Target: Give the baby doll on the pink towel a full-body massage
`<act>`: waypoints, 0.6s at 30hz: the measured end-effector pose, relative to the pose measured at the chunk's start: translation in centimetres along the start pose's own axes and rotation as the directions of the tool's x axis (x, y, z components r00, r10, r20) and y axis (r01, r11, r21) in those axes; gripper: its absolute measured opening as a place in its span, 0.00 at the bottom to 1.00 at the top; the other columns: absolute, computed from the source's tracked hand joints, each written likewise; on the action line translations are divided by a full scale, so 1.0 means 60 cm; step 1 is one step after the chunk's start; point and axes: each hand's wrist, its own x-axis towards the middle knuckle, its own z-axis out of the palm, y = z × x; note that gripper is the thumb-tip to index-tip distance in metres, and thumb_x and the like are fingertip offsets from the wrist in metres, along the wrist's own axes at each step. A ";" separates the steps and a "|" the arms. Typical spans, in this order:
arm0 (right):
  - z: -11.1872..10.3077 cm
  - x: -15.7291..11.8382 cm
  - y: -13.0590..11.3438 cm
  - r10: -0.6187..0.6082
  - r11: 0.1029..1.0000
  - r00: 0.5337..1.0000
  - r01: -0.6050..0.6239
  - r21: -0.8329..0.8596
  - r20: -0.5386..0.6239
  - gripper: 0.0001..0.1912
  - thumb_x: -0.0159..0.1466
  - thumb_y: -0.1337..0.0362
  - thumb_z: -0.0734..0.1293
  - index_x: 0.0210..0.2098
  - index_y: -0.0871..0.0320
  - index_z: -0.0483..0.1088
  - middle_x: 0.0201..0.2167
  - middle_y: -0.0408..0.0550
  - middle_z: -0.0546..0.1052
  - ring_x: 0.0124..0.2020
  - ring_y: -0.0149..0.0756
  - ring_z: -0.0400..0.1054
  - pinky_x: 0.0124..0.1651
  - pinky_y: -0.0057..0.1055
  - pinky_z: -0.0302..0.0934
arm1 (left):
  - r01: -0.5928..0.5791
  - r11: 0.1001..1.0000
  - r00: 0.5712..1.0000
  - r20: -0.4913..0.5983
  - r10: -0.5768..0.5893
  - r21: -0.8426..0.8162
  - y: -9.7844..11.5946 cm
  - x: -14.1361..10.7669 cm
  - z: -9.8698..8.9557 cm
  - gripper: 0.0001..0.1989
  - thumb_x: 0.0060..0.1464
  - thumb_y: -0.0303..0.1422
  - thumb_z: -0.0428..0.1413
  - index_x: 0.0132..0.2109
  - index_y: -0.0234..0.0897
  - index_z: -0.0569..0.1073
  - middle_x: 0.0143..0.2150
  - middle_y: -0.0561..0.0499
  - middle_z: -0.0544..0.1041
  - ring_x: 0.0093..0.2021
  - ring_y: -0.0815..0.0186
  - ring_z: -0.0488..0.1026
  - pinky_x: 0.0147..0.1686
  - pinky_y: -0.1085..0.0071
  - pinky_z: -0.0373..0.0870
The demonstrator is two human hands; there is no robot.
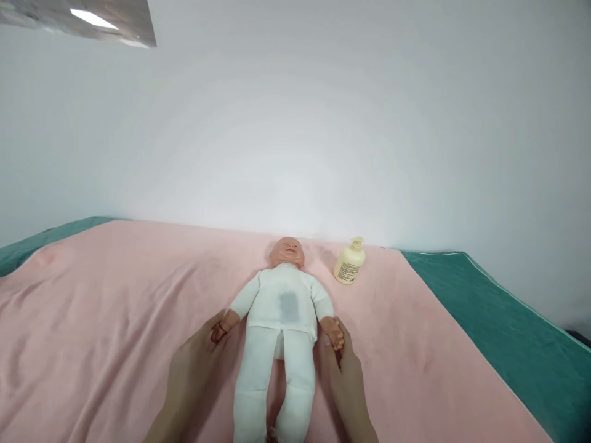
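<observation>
A baby doll [263, 307] with a white cloth body lies on its back, head toward the wall. Its plastic head and hands are bare, and a grey patch marks its belly. My left hand [196, 354] is closed around the doll's hand at the left of the picture. On the other side, my right hand [345, 363] grips the doll's other hand between thumb and fingers. The doll's arms angle down and outward, and its feet run past the bottom edge of the view.
A pale yellow pump bottle [349, 263] stands beside the doll's head on the right. Beneath everything is a wrinkled pink blanket [115, 295], with a green sheet [503, 320] showing at both sides. A white wall [295, 123] rises behind. Something shiny [92, 21] hangs at the upper left.
</observation>
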 end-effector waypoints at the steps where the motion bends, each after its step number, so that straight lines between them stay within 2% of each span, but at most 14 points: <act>1: -0.002 0.006 -0.008 0.017 0.999 1.000 -0.017 0.050 -0.008 0.31 0.65 0.47 0.57 0.64 0.52 0.54 0.49 0.52 0.75 0.46 0.49 0.72 0.43 0.43 0.67 | 0.018 1.000 1.000 -0.016 -0.019 -0.023 0.001 0.007 -0.002 0.18 0.55 0.44 0.52 0.51 0.50 0.73 0.42 0.52 0.80 0.39 0.57 0.77 0.32 0.69 0.68; 2: -0.004 0.015 -0.015 -0.006 0.994 1.000 0.009 0.105 -0.024 0.31 0.65 0.47 0.57 0.63 0.51 0.55 0.51 0.51 0.73 0.49 0.49 0.70 0.46 0.42 0.66 | 0.031 0.998 0.999 -0.034 -0.033 -0.056 0.003 0.015 -0.004 0.20 0.55 0.46 0.52 0.53 0.50 0.72 0.44 0.52 0.80 0.42 0.57 0.77 0.33 0.69 0.69; 5: -0.001 0.057 -0.039 -0.169 0.944 0.974 0.204 0.260 -0.150 0.27 0.66 0.47 0.56 0.60 0.51 0.59 0.59 0.49 0.67 0.59 0.45 0.61 0.56 0.40 0.59 | 0.000 0.982 0.994 -0.109 -0.021 -0.190 0.017 0.050 -0.004 0.24 0.53 0.47 0.54 0.56 0.49 0.69 0.48 0.53 0.78 0.48 0.57 0.75 0.38 0.69 0.70; 8: 0.011 0.115 -0.060 -0.286 0.879 0.925 0.357 0.317 -0.251 0.25 0.67 0.48 0.55 0.56 0.54 0.65 0.59 0.50 0.67 0.61 0.43 0.58 0.60 0.41 0.54 | -0.089 0.931 0.982 -0.187 0.023 -0.354 0.044 0.099 0.003 0.22 0.51 0.44 0.57 0.53 0.47 0.71 0.48 0.53 0.78 0.49 0.59 0.74 0.42 0.69 0.71; 11: 0.026 0.176 -0.077 -0.376 0.810 0.882 0.461 0.362 -0.284 0.23 0.67 0.49 0.55 0.51 0.56 0.69 0.57 0.52 0.68 0.61 0.42 0.58 0.63 0.42 0.50 | -0.122 0.852 0.976 -0.217 0.011 -0.510 0.070 0.157 0.017 0.20 0.50 0.44 0.59 0.48 0.41 0.73 0.47 0.50 0.78 0.47 0.59 0.75 0.43 0.68 0.72; 13: 0.037 0.215 -0.084 -0.384 0.777 0.872 0.482 0.404 -0.303 0.23 0.67 0.49 0.56 0.50 0.57 0.70 0.55 0.53 0.70 0.60 0.41 0.59 0.63 0.41 0.49 | -0.120 0.806 0.975 -0.223 -0.015 -0.580 0.082 0.198 0.030 0.21 0.50 0.45 0.59 0.48 0.39 0.73 0.46 0.47 0.78 0.47 0.58 0.75 0.43 0.67 0.72; 16: 0.051 0.268 -0.090 -0.323 0.787 0.904 0.420 0.452 -0.280 0.25 0.65 0.47 0.56 0.46 0.59 0.71 0.52 0.54 0.73 0.55 0.42 0.65 0.60 0.41 0.56 | -0.120 0.759 0.972 -0.229 -0.040 -0.640 0.092 0.253 0.056 0.26 0.50 0.48 0.58 0.51 0.36 0.72 0.46 0.44 0.78 0.47 0.57 0.75 0.44 0.65 0.71; 18: 0.058 0.297 -0.089 -0.291 0.807 0.927 0.371 0.460 -0.237 0.26 0.63 0.45 0.56 0.43 0.60 0.73 0.48 0.56 0.75 0.49 0.43 0.70 0.54 0.41 0.62 | -0.098 0.740 0.980 -0.192 -0.043 -0.665 0.093 0.283 0.077 0.29 0.51 0.50 0.57 0.53 0.34 0.70 0.46 0.41 0.78 0.47 0.56 0.75 0.43 0.64 0.72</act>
